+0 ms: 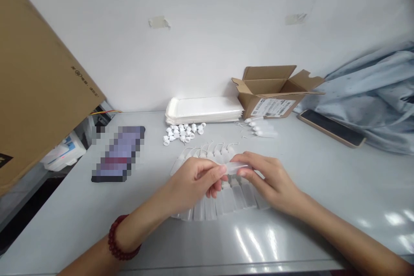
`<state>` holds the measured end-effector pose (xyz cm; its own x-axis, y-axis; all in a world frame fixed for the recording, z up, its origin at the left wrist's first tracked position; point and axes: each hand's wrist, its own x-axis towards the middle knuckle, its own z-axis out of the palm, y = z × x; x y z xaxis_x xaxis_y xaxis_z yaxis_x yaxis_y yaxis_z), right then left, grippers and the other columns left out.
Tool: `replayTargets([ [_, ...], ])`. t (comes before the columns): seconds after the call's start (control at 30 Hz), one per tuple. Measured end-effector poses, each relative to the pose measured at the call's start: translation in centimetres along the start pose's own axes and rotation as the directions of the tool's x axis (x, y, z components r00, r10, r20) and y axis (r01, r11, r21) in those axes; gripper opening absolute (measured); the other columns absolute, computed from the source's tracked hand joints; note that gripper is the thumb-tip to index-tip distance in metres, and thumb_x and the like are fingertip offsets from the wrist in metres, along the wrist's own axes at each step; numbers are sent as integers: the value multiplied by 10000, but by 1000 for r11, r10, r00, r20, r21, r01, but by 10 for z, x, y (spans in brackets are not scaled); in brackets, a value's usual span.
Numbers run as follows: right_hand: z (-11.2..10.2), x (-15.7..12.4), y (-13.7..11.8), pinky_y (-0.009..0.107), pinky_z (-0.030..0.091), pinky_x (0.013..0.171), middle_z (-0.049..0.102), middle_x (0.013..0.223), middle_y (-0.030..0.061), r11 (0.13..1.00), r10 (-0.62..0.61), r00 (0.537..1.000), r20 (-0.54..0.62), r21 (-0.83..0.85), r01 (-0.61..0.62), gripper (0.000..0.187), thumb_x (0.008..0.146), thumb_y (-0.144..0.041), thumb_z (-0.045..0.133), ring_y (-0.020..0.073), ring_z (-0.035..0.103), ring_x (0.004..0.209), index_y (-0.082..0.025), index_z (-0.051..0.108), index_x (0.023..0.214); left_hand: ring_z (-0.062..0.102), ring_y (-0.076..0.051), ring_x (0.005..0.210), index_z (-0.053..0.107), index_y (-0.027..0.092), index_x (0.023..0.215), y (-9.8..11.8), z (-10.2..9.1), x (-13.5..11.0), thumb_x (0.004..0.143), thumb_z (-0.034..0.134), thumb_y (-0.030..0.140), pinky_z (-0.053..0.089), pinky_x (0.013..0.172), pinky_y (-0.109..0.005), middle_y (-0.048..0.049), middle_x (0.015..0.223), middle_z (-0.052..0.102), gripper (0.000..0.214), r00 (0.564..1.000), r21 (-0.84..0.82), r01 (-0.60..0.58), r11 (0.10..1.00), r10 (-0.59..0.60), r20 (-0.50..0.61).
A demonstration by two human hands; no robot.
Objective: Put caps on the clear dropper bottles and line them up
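My left hand [197,179] and my right hand [267,179] meet over the middle of the grey table [323,189]. Together they pinch one small translucent plastic tube [235,166], held level between the fingertips of both. Directly under the hands lies a row of several similar clear tubes [226,200] with thin white tethers and caps fanned out toward the back. A red bead bracelet sits on my left wrist [121,238].
A pile of small white caps [183,133] lies behind the hands, a stack of white trays [203,110] beyond it. An open cardboard box [274,90] stands back right, a few filled tubes [260,128] before it. Phones lie left [119,153] and right [331,127]; blue cloth [375,95] right.
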<state>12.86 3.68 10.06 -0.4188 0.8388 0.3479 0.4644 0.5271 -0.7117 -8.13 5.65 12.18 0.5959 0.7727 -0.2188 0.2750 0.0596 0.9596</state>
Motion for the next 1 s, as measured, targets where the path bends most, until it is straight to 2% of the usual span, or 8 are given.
replayTargets([
  [0.17, 0, 4, 1, 255, 357, 522, 516, 581, -11, 951, 229, 973, 33, 203, -231, 321, 946, -405, 450, 120, 465, 523, -171, 652, 858, 524, -152, 618, 581, 183, 640, -9, 6, 2, 931, 466, 311, 380, 602, -281, -21, 637, 579, 338, 933, 492, -269, 828, 350, -78],
  [0.3, 4, 5, 1, 244, 331, 485, 418, 519, -39, 868, 355, 932, 71, 344, -357, 358, 923, -454, 466, 106, 411, 478, -157, 645, 830, 582, -193, 728, 637, 195, 761, -16, 9, 4, 928, 467, 254, 420, 686, -304, -60, 781, 660, 245, 856, 588, -374, 717, 511, -80],
  [0.37, 4, 5, 0, 242, 338, 482, 421, 528, -38, 864, 357, 932, 53, 362, -352, 352, 922, -453, 468, 107, 420, 479, -158, 645, 850, 605, -202, 792, 660, 198, 843, -14, 9, 5, 911, 506, 263, 445, 724, -303, -62, 846, 682, 181, 865, 537, -341, 772, 481, -143],
  [0.43, 4, 5, -1, 243, 352, 489, 461, 560, -27, 897, 311, 950, 14, 326, -298, 328, 929, -431, 467, 109, 443, 494, -162, 647, 881, 617, -193, 792, 666, 195, 896, -10, 8, 4, 904, 528, 314, 472, 710, -289, -54, 850, 686, 182, 924, 386, -264, 884, 347, -161],
  [0.53, 3, 3, -1, 251, 391, 534, 558, 654, 6, 972, 173, 984, -51, 169, -162, 270, 947, -371, 459, 123, 501, 551, -174, 643, 929, 628, -168, 700, 658, 164, 836, -2, 3, 3, 923, 465, 435, 504, 631, -273, -53, 797, 672, 344, 996, 51, -90, 995, 91, -17],
  [0.63, 2, 1, -1, 265, 425, 600, 620, 753, 36, 1000, 28, 996, -90, -1, -28, 217, 955, -312, 453, 144, 555, 633, -184, 626, 985, 622, -156, 649, 624, 137, 711, 1, 0, 3, 931, 419, 483, 513, 607, -272, -49, 703, 631, 459, 997, -70, -32, 997, 37, 66],
  [0.77, 2, 0, -2, 260, 422, 608, 628, 767, 33, 1000, -5, 996, -91, -5, 5, 215, 964, -282, 423, 138, 553, 641, -175, 608, 991, 572, -107, 566, 589, 143, 669, -1, 2, 1, 941, 425, 454, 482, 615, -239, 2, 611, 584, 445, 998, 32, -59, 998, 58, 24],
  [1.0, 2, 4, -4, 233, 320, 493, 455, 561, -40, 945, 227, 974, 17, 236, -225, 323, 956, -384, 423, 90, 399, 488, -156, 618, 836, 517, -73, 538, 524, 150, 598, -2, 8, 1, 967, 405, 263, 403, 583, -208, 32, 570, 549, 405, 954, 421, -268, 867, 300, -12],
])
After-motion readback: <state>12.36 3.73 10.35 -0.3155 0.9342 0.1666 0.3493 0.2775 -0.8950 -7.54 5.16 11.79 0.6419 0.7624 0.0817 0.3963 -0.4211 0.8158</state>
